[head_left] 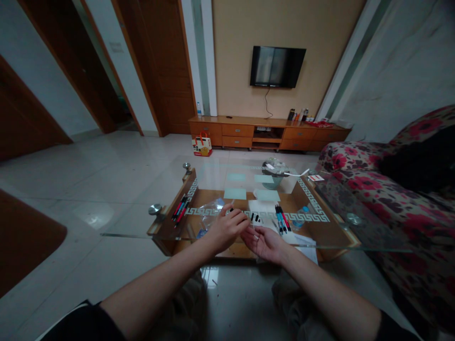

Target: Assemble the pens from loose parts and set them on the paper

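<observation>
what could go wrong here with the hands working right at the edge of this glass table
The left hand and right hand handle small parts at the near edge of the glass table; one could slip to the floor. The pens lie loose beside the right hand and might get knocked and roll.

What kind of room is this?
Most likely a living room in a home: a TV hangs on the wall above a long wooden cabinet, with a flowered sofa beside a glass coffee table.

The pens point(180, 208) are red, blue and black; the glass table point(313, 203) has a white key-pattern border; the sofa point(391, 189) shows red flowers.
</observation>
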Motion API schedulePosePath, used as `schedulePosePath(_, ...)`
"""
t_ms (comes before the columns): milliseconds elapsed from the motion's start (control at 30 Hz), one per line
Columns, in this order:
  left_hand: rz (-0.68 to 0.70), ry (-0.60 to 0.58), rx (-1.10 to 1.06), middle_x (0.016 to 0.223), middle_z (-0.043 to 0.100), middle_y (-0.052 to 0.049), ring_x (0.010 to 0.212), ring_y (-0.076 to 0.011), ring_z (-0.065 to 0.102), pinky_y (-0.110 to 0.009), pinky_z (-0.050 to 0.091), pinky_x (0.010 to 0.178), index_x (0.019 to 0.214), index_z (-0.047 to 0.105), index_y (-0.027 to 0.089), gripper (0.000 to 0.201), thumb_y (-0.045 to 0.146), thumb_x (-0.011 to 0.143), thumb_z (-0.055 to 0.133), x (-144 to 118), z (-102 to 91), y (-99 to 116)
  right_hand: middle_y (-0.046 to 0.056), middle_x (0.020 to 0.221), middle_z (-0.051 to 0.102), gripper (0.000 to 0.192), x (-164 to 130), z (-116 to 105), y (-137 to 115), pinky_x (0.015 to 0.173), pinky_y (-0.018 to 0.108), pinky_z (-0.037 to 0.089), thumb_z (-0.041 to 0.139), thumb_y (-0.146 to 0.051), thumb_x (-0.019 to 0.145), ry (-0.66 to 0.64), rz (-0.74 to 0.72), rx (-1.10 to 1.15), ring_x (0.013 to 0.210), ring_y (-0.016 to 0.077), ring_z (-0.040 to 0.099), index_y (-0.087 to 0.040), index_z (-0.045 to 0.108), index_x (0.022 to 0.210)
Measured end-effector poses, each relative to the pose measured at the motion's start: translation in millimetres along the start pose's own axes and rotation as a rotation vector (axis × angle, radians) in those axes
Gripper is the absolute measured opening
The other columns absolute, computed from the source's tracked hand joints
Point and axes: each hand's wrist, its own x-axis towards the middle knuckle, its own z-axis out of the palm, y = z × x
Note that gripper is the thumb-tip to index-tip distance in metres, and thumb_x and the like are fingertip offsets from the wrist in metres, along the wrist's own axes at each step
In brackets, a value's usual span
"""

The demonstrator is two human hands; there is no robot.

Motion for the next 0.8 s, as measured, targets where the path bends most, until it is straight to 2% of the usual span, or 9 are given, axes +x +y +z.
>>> schedulePosePath(100, -0.12, 0.059, -0.068, 0.109, 0.062, -0.007, 0.105, -0.0201, 0.055, -0.043, 0.032, 0.103, 0.108, 0.063, 0.023, 0.027, 0.013, 0.091, 0.045, -1.0, 12.1, -8.5, 0.011, 0.076, 0.068, 0.017, 2.5, -3.8, -5.6, 0.077, 0.028, 0.057, 0.048, -0.016, 0.086, 0.057, -0.073, -0.132, 0.079, 0.017, 0.069, -0.009, 0.061, 0.094)
schedulePosePath(167, -0.189, 0.111, -0.161, 0.108, 0.061, -0.008, 0.102, -0.0197, 0.056, -0.037, 0.04, 0.096, 0.113, 0.061, 0.023, 0.03, 0.012, 0.089, 0.046, -1.9, 19.8, -15.2, 0.012, 0.083, 0.07, 0.019, 5.3, -8.3, -13.1, 0.072, 0.026, 0.056, 0.051, -0.009, 0.079, 0.118, -0.218, -0.267, 0.076, 0.0159, 0.069, -0.009, 0.061, 0.095)
schedulePosePath(267, -0.287, 0.185, -0.317, 0.104, 0.06, -0.007, 0.096, -0.0178, 0.057, -0.031, 0.046, 0.086, 0.111, 0.06, 0.021, 0.029, 0.012, 0.087, 0.047, -3.3, 28.4, -24.7, 0.01, 0.082, 0.07, 0.024, 11.7, -19.7, -28.6, 0.064, 0.023, 0.054, 0.049, -0.003, 0.073, 0.217, -0.5, -0.432, 0.07, 0.0137, 0.068, -0.012, 0.062, 0.091)
schedulePosePath(400, -0.48, 0.252, -0.472, 0.099, 0.063, -0.006, 0.085, -0.0166, 0.06, -0.032, 0.049, 0.082, 0.106, 0.059, 0.018, 0.023, 0.018, 0.085, 0.05, -4.1, 36.5, -34.1, 0.005, 0.08, 0.069, 0.024, 19.9, -38.3, -47.5, 0.061, 0.023, 0.053, 0.052, -0.002, 0.068, 0.323, -0.708, -0.545, 0.066, 0.0122, 0.065, -0.015, 0.062, 0.086)
schedulePosePath(533, -0.633, 0.269, -0.607, 0.091, 0.064, -0.005, 0.081, -0.016, 0.063, -0.03, 0.051, 0.076, 0.113, 0.056, 0.017, 0.029, 0.022, 0.085, 0.052, -4.7, 44.0, -41.8, 0.005, 0.081, 0.067, 0.026, 24.7, -50.4, -54.9, 0.063, 0.025, 0.055, 0.054, -0.003, 0.065, 0.394, -0.735, -0.537, 0.069, 0.0138, 0.066, -0.015, 0.062, 0.086)
schedulePosePath(800, -0.697, 0.307, -0.679, 0.093, 0.064, -0.004, 0.077, -0.0145, 0.064, -0.027, 0.051, 0.069, 0.114, 0.057, 0.018, 0.031, 0.026, 0.084, 0.055, -8.5, 55.7, -52.8, 0.004, 0.08, 0.067, 0.029, 28.1, -54.4, -54.3, 0.063, 0.024, 0.057, 0.058, 0.001, 0.064, 0.385, -0.719, -0.51, 0.069, 0.0136, 0.066, -0.016, 0.061, 0.088)
